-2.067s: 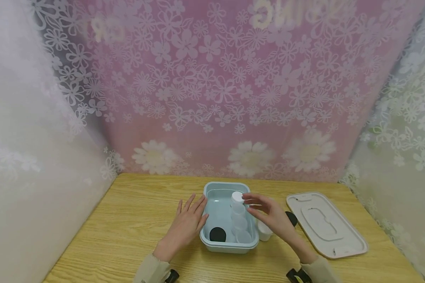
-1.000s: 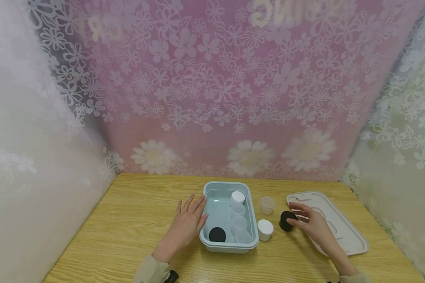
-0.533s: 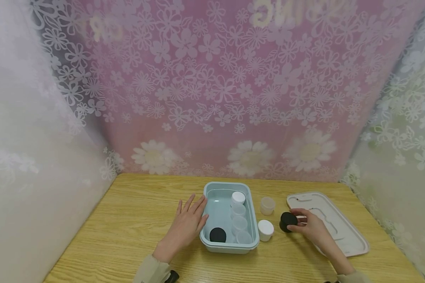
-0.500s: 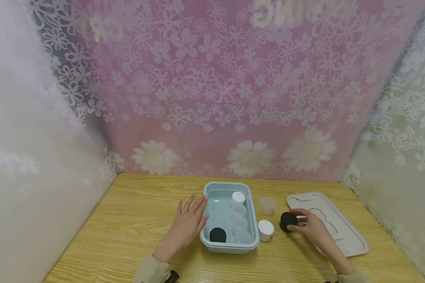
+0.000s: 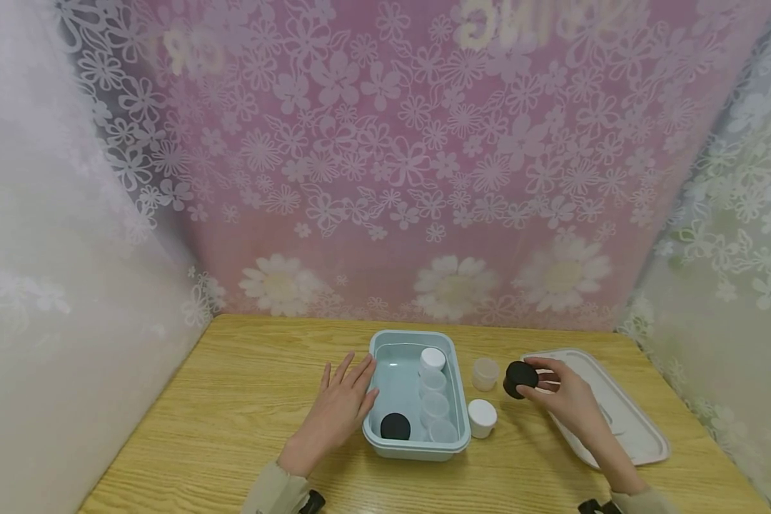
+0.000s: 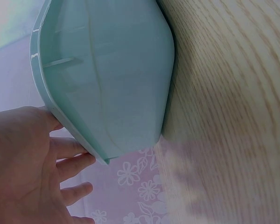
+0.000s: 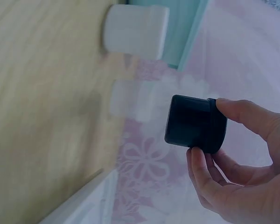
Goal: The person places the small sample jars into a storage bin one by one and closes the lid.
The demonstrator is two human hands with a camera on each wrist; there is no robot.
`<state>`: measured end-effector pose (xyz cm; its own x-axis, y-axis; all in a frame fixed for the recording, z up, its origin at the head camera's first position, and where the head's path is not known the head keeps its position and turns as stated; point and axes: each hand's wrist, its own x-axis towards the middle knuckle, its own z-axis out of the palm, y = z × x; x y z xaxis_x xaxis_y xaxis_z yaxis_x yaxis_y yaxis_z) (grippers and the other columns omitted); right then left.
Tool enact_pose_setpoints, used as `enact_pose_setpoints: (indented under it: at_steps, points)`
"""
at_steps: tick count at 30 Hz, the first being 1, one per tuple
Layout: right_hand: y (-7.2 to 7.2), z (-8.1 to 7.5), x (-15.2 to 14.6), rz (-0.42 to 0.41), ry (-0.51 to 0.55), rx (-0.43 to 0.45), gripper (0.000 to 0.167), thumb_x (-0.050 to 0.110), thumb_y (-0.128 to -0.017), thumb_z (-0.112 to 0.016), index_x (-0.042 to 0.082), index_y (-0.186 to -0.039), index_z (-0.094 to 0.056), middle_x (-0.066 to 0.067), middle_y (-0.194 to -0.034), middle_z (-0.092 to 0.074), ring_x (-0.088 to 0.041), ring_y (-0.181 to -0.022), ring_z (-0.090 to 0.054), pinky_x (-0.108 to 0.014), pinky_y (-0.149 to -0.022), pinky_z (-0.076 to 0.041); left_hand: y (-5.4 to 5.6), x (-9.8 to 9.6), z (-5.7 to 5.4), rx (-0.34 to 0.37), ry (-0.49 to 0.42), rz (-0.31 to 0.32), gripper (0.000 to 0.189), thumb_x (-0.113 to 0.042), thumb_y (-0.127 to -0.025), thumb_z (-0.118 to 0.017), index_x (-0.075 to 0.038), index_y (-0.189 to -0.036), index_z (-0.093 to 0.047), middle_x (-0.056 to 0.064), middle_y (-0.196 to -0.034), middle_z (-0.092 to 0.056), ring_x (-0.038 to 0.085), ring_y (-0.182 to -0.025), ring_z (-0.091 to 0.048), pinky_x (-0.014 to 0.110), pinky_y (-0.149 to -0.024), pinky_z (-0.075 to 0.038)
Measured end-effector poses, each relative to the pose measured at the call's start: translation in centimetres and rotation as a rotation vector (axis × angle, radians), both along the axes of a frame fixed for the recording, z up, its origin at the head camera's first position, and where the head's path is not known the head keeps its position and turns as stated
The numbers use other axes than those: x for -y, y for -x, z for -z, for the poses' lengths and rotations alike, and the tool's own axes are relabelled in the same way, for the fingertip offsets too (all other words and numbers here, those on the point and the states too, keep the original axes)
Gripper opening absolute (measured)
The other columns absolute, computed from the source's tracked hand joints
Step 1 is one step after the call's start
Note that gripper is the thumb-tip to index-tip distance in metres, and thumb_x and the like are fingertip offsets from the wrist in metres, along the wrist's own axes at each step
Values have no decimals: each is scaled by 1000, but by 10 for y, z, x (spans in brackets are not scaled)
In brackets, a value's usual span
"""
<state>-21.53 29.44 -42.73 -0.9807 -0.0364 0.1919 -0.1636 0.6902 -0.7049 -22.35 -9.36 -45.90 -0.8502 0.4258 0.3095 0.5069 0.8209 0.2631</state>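
Note:
My right hand [image 5: 568, 396] pinches a small black lidded jar [image 5: 521, 379] between thumb and fingers; the right wrist view shows the black jar [image 7: 191, 122] held up off the table. My left hand [image 5: 340, 400] rests with spread fingers against the left rim of a light blue plastic box [image 5: 417, 451]. In the left wrist view, the fingertips [image 6: 86, 161] touch the box's rim. Inside the box, a white-lidded jar [image 5: 432, 359] and several translucent cups [image 5: 434, 408] line the right side, and another black jar [image 5: 395, 426] sits at the near left corner.
Right of the box stand a white jar [image 5: 482, 417] and, behind it, a translucent cup [image 5: 485, 373]. A pale lid [image 5: 642, 442] lies at the right, partly under my right arm. Flower-patterned cloth [image 5: 424, 178] closes off the table's back and sides.
My right hand has gone from the box to the black jar by the pale lid, gripped it and lifted it. My left hand stays on the box.

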Motion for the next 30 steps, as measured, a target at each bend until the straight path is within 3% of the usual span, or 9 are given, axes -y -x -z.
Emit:
enact_pose_setpoints:
  at_steps: [8,15,24,30]
  points:
    - [4,-23,20,-40,37,-24,59,23,-91,-78,-2,-140,-55,-28,-135,-56,-45,-114,-62,-44,-90,-58,-1,0,-2,10,-7,-5,51,-29,-108,-49,-6,-154,-43,12,-158,-43,40,-151,-26,69,-117,-21]
    - [10,-32,42,-106,79,-61,54,19,-91,-78,-2,-137,-59,-27,-133,-58,-43,-110,-65,-45,-89,-58,-1,1,-3,9,-10,-3,52,-30,-109,-48,-6,-154,-43,11,-159,-42,41,-151,-26,68,-118,-19]
    - [17,-33,79,-195,152,-54,54,15,-89,-80,-2,-136,-59,-24,-132,-59,-38,-109,-65,-44,-93,-57,-1,1,-1,5,-4,0,53,-33,-109,-48,-6,-155,-42,11,-159,-42,40,-151,-26,69,-117,-19]
    - [23,-24,107,-285,160,-75,51,10,-86,-82,-1,-132,-61,-21,-128,-61,-34,-106,-66,-47,-95,-56,-1,0,-1,-1,-9,3,52,-30,-108,-50,-5,-154,-44,11,-158,-43,41,-150,-27,69,-117,-20]
